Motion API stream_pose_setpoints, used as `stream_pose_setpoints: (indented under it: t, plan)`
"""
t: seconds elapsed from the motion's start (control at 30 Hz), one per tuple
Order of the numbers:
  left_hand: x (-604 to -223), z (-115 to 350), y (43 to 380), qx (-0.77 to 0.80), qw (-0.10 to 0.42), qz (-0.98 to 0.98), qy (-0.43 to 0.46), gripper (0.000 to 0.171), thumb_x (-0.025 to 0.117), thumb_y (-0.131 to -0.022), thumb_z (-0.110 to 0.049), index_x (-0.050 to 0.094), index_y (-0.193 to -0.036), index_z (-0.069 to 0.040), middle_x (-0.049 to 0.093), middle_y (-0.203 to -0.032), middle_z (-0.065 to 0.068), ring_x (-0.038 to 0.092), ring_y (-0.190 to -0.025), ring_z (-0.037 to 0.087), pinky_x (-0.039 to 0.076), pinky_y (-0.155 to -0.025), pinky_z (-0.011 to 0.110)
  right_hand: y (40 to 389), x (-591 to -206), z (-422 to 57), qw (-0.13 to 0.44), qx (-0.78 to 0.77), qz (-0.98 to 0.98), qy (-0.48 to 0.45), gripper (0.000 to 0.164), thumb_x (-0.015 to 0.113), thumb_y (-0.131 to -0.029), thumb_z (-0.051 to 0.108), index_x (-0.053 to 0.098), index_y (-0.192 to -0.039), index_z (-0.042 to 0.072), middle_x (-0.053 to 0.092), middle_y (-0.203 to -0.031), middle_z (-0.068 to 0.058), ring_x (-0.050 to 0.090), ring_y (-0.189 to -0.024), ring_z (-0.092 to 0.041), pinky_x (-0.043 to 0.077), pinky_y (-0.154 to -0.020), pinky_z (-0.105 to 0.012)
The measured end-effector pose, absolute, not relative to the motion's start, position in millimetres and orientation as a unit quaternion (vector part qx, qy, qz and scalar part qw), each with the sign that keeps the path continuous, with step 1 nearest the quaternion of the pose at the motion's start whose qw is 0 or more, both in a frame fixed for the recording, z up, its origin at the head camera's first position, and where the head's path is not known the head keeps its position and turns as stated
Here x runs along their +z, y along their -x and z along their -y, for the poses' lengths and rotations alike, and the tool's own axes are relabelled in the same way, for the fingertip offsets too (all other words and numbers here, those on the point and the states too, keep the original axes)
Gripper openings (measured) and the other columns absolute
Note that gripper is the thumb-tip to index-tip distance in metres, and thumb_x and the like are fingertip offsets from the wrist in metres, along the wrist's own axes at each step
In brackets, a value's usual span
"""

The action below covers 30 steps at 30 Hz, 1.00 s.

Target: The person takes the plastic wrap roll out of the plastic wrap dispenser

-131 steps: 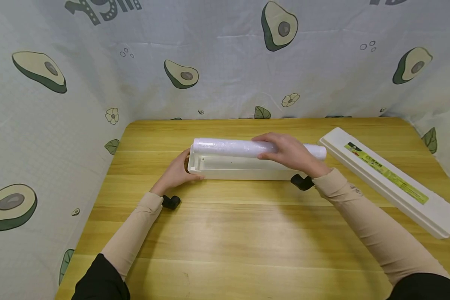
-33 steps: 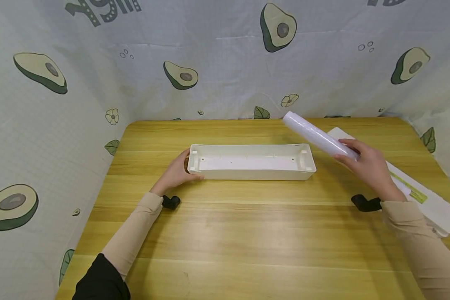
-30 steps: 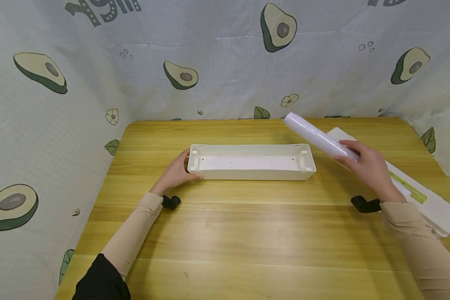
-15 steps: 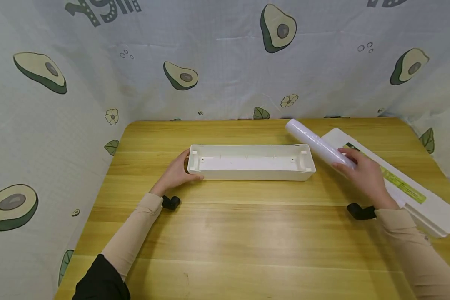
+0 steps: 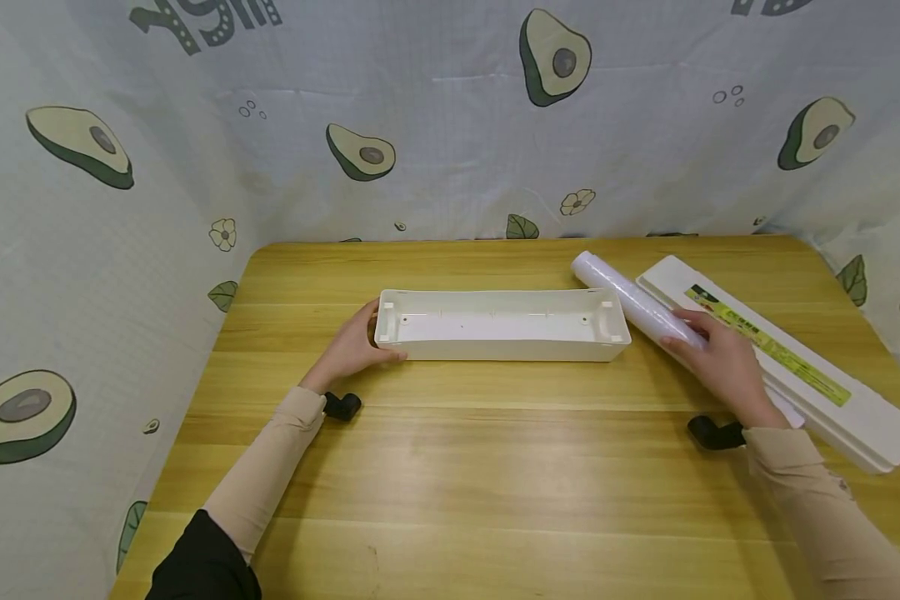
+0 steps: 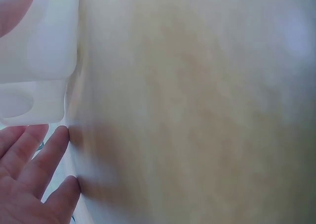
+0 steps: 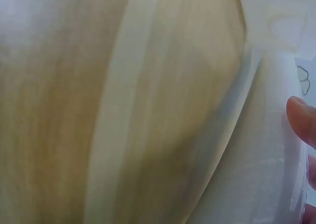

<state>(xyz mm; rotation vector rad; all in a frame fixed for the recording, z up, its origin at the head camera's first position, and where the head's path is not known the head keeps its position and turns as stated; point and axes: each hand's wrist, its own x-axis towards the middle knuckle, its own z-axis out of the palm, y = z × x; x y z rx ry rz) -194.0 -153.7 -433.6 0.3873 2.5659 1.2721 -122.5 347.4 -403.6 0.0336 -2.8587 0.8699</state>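
Observation:
A long white open-topped box (image 5: 502,351) lies mid-table, its inside bare. My left hand (image 5: 351,343) grips its left end, thumb at the front and fingers behind. In the left wrist view the thumb (image 6: 14,9) presses the white end wall (image 6: 42,46), and the other fingers spread by the far side. A shiny roll of plastic wrap (image 5: 617,286) slants at the box's right end, low by the table. My right hand (image 5: 723,367) holds this roll around its middle. The right wrist view has the roll (image 7: 261,145) with my thumb (image 7: 302,119) on it.
A long white lid (image 5: 873,421) with a green label lies slantwise on the right, just beyond the roll. The wooden table (image 5: 480,483) ends at a white avocado-print curtain (image 5: 450,108) behind and at the sides. A black camera mount (image 5: 342,407) sits at each wrist.
My right hand lifted the roll out of the box and carried it right. Over the last second it has come down beside the lid. My left hand stays on the box.

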Motion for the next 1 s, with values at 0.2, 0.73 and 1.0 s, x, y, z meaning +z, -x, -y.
stream_pose_setpoints:
  t: [0.2,0.73,1.0]
  plan:
    - [-434.5,154.5,194.4,0.44,0.127,-0.879,-0.134,0.102,0.085,-0.072,-0.028,0.023,-0.152,-0.011,0.041,-0.143,0.011,0.044,-0.125,0.028,0.035,-0.103,0.047,120.2,-408.1,-345.7,0.074,0.289,0.954,-0.009,0.047,0.063,-0.094,0.024,0.052,-0.13,-0.005,0.052,-0.123,-0.035,0.048,-0.107,-0.051,0.037,-0.082,-0.059]
    - [-435.0,155.2,193.7,0.437,0.127,-0.88,-0.134,0.102,0.085,-0.073,-0.031,0.023,-0.152,-0.012,0.039,-0.145,0.01,0.041,-0.129,0.028,0.033,-0.104,0.048,118.8,-410.0,-344.6,0.062,0.282,0.957,-0.004,0.049,0.063,-0.095,0.025,0.05,-0.132,-0.005,0.05,-0.125,-0.035,0.047,-0.108,-0.052,0.036,-0.083,-0.06]
    - [-434.9,155.0,193.5,0.439,0.126,-0.879,-0.135,0.103,0.085,-0.072,-0.032,0.023,-0.152,-0.012,0.039,-0.145,0.01,0.041,-0.128,0.028,0.033,-0.104,0.048,119.8,-409.5,-345.3,0.055,0.292,0.955,-0.004,0.052,0.061,-0.096,0.025,0.047,-0.134,-0.007,0.051,-0.123,-0.034,0.048,-0.108,-0.049,0.036,-0.085,-0.059]
